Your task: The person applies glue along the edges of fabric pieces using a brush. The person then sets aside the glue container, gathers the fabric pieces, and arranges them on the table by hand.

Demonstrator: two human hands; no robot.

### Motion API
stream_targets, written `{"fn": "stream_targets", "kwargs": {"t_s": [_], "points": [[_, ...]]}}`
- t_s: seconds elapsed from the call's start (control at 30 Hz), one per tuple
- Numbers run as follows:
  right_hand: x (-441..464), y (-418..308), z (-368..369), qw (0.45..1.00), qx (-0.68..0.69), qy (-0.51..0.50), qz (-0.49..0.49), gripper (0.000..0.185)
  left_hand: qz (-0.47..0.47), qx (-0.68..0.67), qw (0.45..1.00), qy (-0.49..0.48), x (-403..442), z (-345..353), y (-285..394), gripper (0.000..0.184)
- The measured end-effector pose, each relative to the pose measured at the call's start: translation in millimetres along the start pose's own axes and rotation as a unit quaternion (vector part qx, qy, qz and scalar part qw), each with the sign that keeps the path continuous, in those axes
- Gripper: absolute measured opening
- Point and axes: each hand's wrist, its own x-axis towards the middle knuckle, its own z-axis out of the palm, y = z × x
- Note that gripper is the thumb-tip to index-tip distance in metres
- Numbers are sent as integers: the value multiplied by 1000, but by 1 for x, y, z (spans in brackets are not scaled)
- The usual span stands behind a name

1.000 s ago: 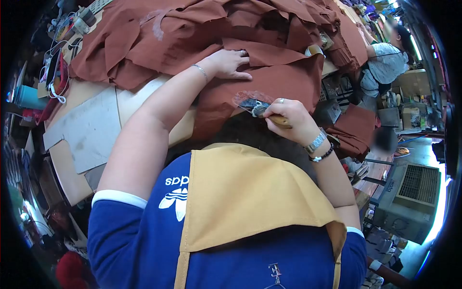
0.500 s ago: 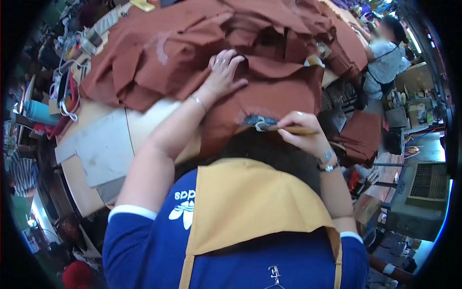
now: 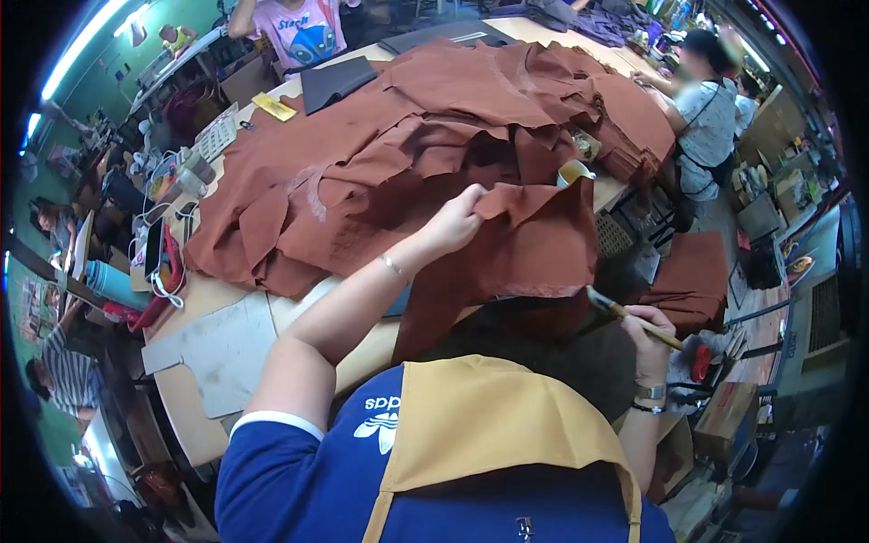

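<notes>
My left hand [image 3: 455, 220] pinches the upper left edge of a reddish-brown piece [image 3: 543, 249] and holds it partly raised above the table's front edge. A whitish, wet-looking strip runs along the piece's lower edge. In my right hand [image 3: 649, 337] is a brush [image 3: 634, 317] with a wooden handle, its bristle end just right of the piece's lower right corner, not over the piece. Behind lies a large heap of the same reddish-brown material [image 3: 362, 172]. A small cup [image 3: 574, 172] stands behind the piece's upper right corner.
Grey board [image 3: 213, 348] lies at the table's left, near a phone [image 3: 155, 246], cables and a blue-green cylinder [image 3: 118, 283]. Folded brown pieces [image 3: 685, 281] are stacked at right. One person [image 3: 706, 127] works at the far right; another in pink [image 3: 299, 34] is across the table.
My left hand has gone from lying spread on the material to gripping and lifting its edge. The brush has moved right, off the piece. The view has tilted up, showing more of the room.
</notes>
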Motion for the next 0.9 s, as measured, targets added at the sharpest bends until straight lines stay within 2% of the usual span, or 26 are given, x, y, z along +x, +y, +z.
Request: {"fn": "stream_targets", "kwargs": {"t_s": [0.1,0.13,0.17,0.2,0.27,0.37,0.47,0.53,0.57,0.6,0.63,0.67,0.7,0.73,0.77,0.8,0.83,0.87,0.9], "points": [[-1,3,-30,994,90,52,23,15,25,-4,992,-125,49,1,62,23],[-1,1,-37,990,119,69,34,16,59,-9,989,-137,86,8,51,25],[-2,-1,-43,988,129,80,26,16,118,107,978,-134,107,-11,82,26],[-3,-2,-49,986,138,91,21,16,155,-34,977,-141,142,-22,85,27],[-5,-4,-59,983,141,112,14,17,109,-187,976,1,167,-72,139,28],[-12,-1,-72,984,117,131,9,17,192,-308,910,202,167,-139,168,28],[-18,1,-76,981,109,160,24,18,239,-321,823,403,142,-194,146,29],[-17,5,-74,978,113,170,36,17,192,-292,791,502,123,-201,108,31],[-14,6,-71,978,116,168,41,17,296,-203,785,504,128,-212,53,35],[-11,7,-68,978,119,165,47,16,173,-115,823,529,130,-226,-8,38],[-6,10,-65,979,125,152,47,18,171,-133,826,521,104,-185,-1,33],[0,8,-58,980,123,148,51,18,56,-194,809,551,90,-162,-12,40],[6,5,-47,981,120,145,55,19,66,-122,831,538,88,-159,-66,49],[13,2,-38,981,116,141,58,19,-2,-179,852,492,72,-145,-81,55],[22,6,-32,986,90,127,60,22,-75,-148,833,528,60,-123,-90,57],[29,2,-16,984,101,138,50,20,-47,-231,850,471,30,-99,-49,56],[36,8,-9,988,86,121,39,20,-50,-220,860,458,20,-95,-81,65],[44,15,-4,991,72,105,29,19,-18,-256,880,399,-1,-85,-69,61],[52,13,1,996,5,89,-21,19,-25,-257,883,392,-19,-74,-50,57]]}}
